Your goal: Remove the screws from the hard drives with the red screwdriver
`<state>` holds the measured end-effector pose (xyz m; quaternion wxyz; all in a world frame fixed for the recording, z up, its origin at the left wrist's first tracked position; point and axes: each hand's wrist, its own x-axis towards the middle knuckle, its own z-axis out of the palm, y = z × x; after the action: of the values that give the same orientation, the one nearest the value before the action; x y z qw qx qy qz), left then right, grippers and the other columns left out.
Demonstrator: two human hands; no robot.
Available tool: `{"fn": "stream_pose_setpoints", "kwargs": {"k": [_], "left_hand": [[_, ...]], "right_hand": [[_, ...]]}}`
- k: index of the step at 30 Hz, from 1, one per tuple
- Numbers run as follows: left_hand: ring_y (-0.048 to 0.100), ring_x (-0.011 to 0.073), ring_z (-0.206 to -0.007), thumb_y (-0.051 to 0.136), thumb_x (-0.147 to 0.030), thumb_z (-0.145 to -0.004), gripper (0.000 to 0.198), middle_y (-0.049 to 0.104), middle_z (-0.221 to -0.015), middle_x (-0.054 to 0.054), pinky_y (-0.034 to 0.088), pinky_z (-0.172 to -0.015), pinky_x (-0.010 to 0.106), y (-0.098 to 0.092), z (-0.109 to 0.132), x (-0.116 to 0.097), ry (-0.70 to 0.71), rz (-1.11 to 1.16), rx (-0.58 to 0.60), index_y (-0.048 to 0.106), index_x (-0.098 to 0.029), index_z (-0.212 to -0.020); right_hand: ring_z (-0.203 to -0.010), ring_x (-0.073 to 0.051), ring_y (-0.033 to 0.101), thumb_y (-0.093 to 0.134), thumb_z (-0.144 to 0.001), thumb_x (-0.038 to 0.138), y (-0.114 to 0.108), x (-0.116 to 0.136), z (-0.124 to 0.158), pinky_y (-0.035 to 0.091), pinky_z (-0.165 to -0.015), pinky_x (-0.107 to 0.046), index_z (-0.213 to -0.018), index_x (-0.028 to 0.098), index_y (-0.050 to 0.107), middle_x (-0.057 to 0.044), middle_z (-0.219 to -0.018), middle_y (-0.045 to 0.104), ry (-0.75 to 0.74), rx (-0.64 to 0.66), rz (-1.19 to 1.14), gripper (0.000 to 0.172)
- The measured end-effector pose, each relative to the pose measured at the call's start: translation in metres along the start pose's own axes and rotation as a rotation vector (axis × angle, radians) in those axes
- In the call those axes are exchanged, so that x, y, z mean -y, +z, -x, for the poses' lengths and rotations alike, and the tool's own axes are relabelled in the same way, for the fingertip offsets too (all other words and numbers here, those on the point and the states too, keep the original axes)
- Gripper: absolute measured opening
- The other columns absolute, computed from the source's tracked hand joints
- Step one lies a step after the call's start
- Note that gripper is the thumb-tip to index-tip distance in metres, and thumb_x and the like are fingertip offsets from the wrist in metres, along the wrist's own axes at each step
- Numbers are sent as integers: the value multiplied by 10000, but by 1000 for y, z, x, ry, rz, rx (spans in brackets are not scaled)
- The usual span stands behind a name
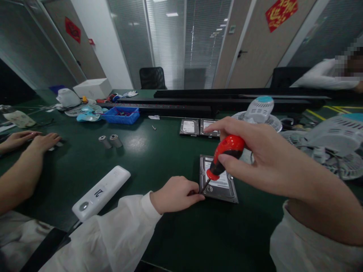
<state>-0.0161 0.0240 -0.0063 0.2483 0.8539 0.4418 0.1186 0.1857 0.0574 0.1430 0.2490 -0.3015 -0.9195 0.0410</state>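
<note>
Hard drive (223, 186) against left fingers (195, 198)

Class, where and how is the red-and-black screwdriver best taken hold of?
Probably around its thick handle, from above and the right: the screwdriver leans that way, its thin shaft pointing down-left to a corner of the hard drive, near the left hand.

On the counter (159, 158), the near drive (223, 185) lies before two farther drives (189, 127) and right of the power bank (101, 193), with two cylinders (115, 141) before the basket (120, 119).
</note>
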Motion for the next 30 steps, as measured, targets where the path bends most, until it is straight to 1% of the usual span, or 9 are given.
{"fn": "stream_pose_setpoints", "kwargs": {"k": [2,6,8,10,15,18,23,27,30], "left_hand": [[650,148,-644,609,-424,-1002,315,687,-719,-14,389,-600,267,0,0,0,8,3,-5,705,-188,-817],[648,152,-653,609,-422,-1003,301,700,-737,-11,381,-602,269,0,1,0,7,2,-15,712,-190,-842],[646,154,-650,611,-425,-1001,302,698,-732,-9,379,-601,268,0,1,0,3,-9,-16,711,-191,-838],[640,150,-640,608,-424,-1003,303,692,-722,-11,379,-600,268,0,1,-1,-1,-18,-8,709,-193,-835],[631,146,-628,603,-425,-1007,314,674,-705,-16,375,-593,269,-1,1,-2,-13,-22,8,701,-191,-821],[625,139,-620,612,-413,-1002,299,685,-718,-14,379,-588,258,-2,1,-2,-20,19,18,703,-187,-828],[641,145,-638,611,-398,-1003,289,693,-732,-11,390,-595,259,-2,1,-2,-14,29,5,703,-186,-828],[648,151,-642,599,-421,-1007,314,682,-713,-12,390,-597,267,-2,0,-2,-18,6,16,699,-187,-822],[636,150,-630,598,-426,-1007,322,680,-708,-13,374,-589,270,-1,1,-2,-12,0,6,695,-187,-813]], "right_hand": [[-812,-233,666,563,-871,391,-1,0,0,469,-697,-354,-1275,143,614,-97,-1010,719,-28,14,-23,477],[-527,-145,534,582,-910,590,1,2,-2,343,-531,-293,-1110,188,655,5,-673,634,54,27,-22,455],[-473,-121,473,597,-911,556,2,2,-3,304,-506,-287,-1012,198,657,34,-593,570,65,15,-23,377],[-477,-119,466,600,-897,434,1,3,-3,319,-510,-293,-1042,196,639,36,-610,564,45,20,-25,282],[-596,-145,521,568,-828,253,-3,1,0,381,-536,-304,-1116,180,554,-3,-777,604,-29,17,-77,298],[-598,-127,494,585,-848,264,-3,1,-1,372,-559,-302,-914,197,543,3,-752,574,-56,-3,-69,103],[-527,-117,441,665,-882,513,-2,0,-2,299,-539,-301,-817,210,593,34,-622,535,14,-24,-31,318],[-562,-129,524,642,-879,352,-4,-1,0,366,-569,-294,-936,208,690,12,-702,647,-27,-25,-68,162],[-735,-180,641,608,-853,292,-5,-1,0,433,-657,-307,-1027,197,713,-44,-929,745,-88,-27,-67,225]]}}
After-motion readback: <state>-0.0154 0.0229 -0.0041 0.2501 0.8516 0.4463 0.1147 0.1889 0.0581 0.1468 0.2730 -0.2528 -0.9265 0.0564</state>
